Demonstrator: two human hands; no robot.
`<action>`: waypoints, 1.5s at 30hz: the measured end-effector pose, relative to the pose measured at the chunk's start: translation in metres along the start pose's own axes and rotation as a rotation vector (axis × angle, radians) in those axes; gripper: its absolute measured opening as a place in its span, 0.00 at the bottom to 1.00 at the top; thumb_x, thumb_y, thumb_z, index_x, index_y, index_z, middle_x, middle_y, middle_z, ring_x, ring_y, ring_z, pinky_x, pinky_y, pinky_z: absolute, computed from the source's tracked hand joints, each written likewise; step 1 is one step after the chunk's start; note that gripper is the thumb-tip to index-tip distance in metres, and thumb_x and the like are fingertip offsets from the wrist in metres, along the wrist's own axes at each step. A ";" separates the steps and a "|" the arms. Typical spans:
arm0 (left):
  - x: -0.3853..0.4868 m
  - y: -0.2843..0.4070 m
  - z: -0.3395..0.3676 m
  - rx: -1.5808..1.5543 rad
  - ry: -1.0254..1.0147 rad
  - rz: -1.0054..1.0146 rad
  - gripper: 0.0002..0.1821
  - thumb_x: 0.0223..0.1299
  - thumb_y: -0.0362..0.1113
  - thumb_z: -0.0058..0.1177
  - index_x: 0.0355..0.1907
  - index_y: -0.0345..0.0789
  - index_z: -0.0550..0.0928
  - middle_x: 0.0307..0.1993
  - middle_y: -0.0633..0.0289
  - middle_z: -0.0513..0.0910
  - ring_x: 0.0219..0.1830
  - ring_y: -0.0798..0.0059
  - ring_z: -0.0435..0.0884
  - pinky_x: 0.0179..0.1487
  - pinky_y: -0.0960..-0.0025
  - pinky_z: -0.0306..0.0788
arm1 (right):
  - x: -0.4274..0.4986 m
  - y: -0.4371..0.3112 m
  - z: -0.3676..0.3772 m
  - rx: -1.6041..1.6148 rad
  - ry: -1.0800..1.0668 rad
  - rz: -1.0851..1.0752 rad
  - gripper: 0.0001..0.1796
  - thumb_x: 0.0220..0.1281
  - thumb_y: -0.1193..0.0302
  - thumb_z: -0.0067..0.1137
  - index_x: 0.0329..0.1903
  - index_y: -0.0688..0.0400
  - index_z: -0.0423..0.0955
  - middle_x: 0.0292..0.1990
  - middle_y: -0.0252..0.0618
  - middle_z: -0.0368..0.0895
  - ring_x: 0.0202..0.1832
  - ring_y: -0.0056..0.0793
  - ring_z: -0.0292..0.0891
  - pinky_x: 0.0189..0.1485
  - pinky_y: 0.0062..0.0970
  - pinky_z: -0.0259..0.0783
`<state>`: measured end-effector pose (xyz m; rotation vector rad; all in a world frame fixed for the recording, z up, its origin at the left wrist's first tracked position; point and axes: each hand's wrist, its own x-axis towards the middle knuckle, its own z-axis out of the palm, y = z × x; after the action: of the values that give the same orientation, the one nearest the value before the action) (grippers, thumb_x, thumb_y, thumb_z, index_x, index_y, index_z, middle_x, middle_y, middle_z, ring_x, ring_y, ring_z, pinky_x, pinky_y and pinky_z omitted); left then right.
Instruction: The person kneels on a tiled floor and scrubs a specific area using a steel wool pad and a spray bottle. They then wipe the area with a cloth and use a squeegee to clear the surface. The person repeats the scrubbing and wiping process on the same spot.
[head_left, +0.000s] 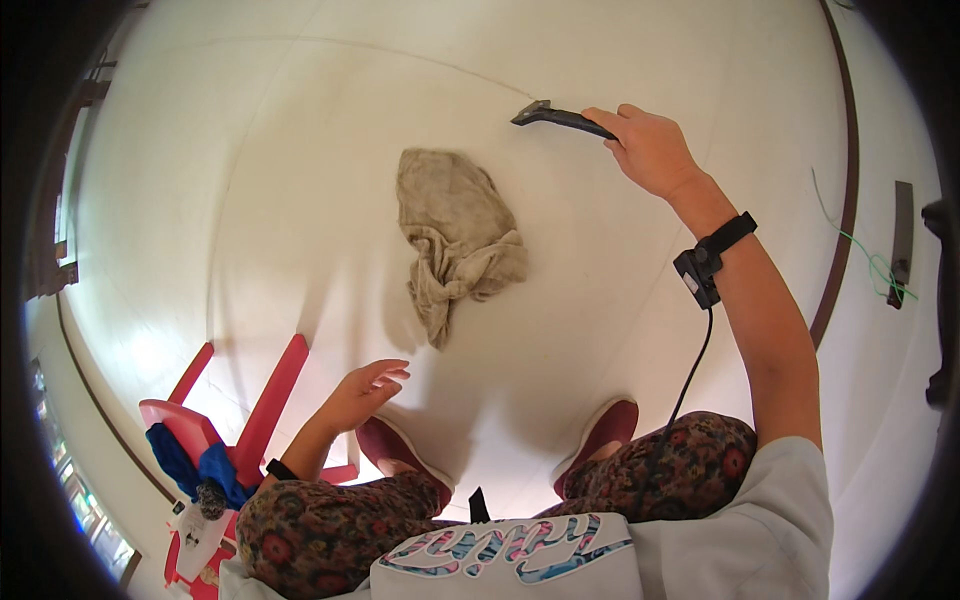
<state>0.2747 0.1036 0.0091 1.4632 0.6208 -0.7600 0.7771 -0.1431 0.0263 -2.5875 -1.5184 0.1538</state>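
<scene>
My right hand (651, 150) grips the black handle of a scraper (562, 118) from the right side. The scraper's wide head rests at the white floor (337, 127), by a thin dark line. Below and left of that head lies a crumpled, soiled beige cloth (457, 217), bunched at its near end, and the scraper does not touch it. My left hand (371, 386) hangs above the floor beside my left shoe, holding nothing, its fingers loosely curled and slightly apart.
A red plastic stool (271, 397) stands at left, with a blue cloth (217, 469), a grey scouring pad (211, 499) and a whitish bottle (196, 536) near it. My dark red shoes (611, 427) flank the near floor. A green cord (862, 244) runs along the right wall.
</scene>
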 end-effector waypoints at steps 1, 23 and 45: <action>0.000 0.001 0.000 0.022 0.008 -0.028 0.24 0.80 0.37 0.55 0.74 0.34 0.75 0.62 0.57 0.85 0.63 0.70 0.81 0.70 0.63 0.72 | 0.000 0.001 0.000 -0.006 0.011 -0.012 0.22 0.70 0.73 0.61 0.65 0.42 0.78 0.35 0.38 0.79 0.36 0.42 0.80 0.38 0.40 0.77; 0.001 0.001 0.000 0.018 -0.034 -0.015 0.25 0.79 0.35 0.55 0.74 0.36 0.75 0.62 0.58 0.85 0.62 0.71 0.81 0.68 0.64 0.73 | -0.005 -0.006 0.012 0.005 0.098 -0.046 0.24 0.70 0.73 0.61 0.66 0.44 0.77 0.35 0.40 0.79 0.35 0.43 0.81 0.37 0.41 0.77; -0.001 0.009 0.001 -0.024 -0.046 -0.024 0.26 0.79 0.38 0.55 0.75 0.34 0.74 0.63 0.58 0.84 0.62 0.72 0.80 0.70 0.63 0.71 | 0.000 0.001 0.001 -0.042 0.021 -0.017 0.24 0.69 0.75 0.62 0.66 0.43 0.79 0.35 0.37 0.78 0.37 0.40 0.80 0.38 0.40 0.76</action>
<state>0.2806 0.1023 0.0158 1.4149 0.6111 -0.8009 0.7773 -0.1434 0.0248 -2.5985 -1.5531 0.0944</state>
